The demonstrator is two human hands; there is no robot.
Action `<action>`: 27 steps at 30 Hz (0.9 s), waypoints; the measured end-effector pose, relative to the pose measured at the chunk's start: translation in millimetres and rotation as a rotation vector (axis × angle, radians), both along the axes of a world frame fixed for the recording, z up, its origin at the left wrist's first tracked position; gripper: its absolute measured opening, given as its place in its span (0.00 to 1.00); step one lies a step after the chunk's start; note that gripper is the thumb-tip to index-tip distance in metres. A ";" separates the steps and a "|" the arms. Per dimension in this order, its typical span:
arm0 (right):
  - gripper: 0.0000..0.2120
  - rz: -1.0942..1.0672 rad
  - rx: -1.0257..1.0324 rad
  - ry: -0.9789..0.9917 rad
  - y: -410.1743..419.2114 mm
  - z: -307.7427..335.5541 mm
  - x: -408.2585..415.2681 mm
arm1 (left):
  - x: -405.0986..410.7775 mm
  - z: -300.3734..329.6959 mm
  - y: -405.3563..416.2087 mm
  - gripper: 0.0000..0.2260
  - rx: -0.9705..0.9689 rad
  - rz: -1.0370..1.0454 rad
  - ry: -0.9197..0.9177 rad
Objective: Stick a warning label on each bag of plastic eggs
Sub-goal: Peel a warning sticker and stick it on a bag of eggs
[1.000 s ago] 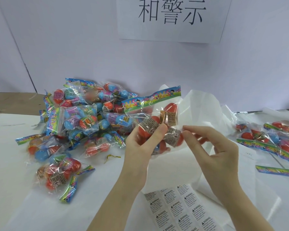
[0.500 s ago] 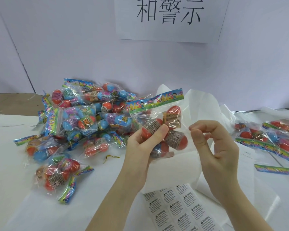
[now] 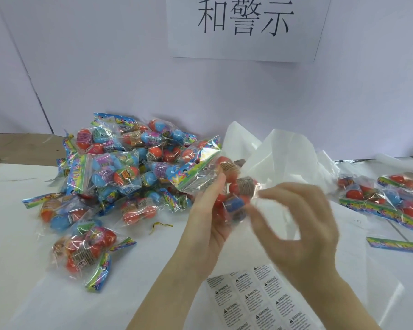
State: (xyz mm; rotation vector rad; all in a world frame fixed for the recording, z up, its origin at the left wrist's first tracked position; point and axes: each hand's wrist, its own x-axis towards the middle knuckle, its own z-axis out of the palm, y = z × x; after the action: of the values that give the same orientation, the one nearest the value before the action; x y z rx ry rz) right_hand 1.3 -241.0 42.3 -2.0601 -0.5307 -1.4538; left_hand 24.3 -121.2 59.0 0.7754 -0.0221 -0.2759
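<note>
Head view. At centre frame the left hand (image 3: 210, 225) rises from the lower middle with its forearm slanting up and to the right, palm turned toward the right; its fingers (image 3: 216, 186) are curled round the held bag of plastic eggs (image 3: 227, 184) and clamp it from the left, lifted clear of the worktop (image 3: 14, 246). The bag is tilted, its coloured header strip (image 3: 196, 167) running up toward the right, with red and blue eggs visible through the clear film. The right hand (image 3: 303, 227) enters from the lower right, wrist bent, thumb and forefinger drawn together at the bag's right edge with the other fingers arched above; motion blur hides whether they pinch the film or a label, so this cannot be told. Directly below the hands, at the lower middle of the frame, lies the sheet of warning labels (image 3: 255, 298), flat on the worktop. A pile of egg bags (image 3: 119, 172) fills the left centre. A smaller group of bags (image 3: 391, 198) lies at the right edge, with a loose header strip (image 3: 396, 245) just below it. Crumpled white paper (image 3: 284, 153) stands behind the hands, and a paper sign (image 3: 243, 27) with three printed characters hangs on the wall at the top centre.
</note>
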 end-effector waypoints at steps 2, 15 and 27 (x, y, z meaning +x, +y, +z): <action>0.09 -0.041 -0.172 0.028 5.0 -5.4 1.8 | -2.3 -1.8 -1.3 0.28 -0.003 -0.006 0.009; 0.07 0.016 -0.144 0.101 0.3 -8.3 6.3 | -3.9 -8.4 -6.1 0.33 0.019 0.087 -0.062; 0.08 -0.111 -0.360 0.006 -1.3 -7.3 5.8 | 4.0 -22.7 -4.5 0.26 0.026 -0.013 -0.122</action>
State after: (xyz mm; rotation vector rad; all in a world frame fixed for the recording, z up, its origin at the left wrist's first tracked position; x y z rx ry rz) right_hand 7.1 -242.3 35.0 -2.4040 -0.7309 -1.5012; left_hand 28.3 -125.8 36.3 0.8177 -0.1386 -0.2418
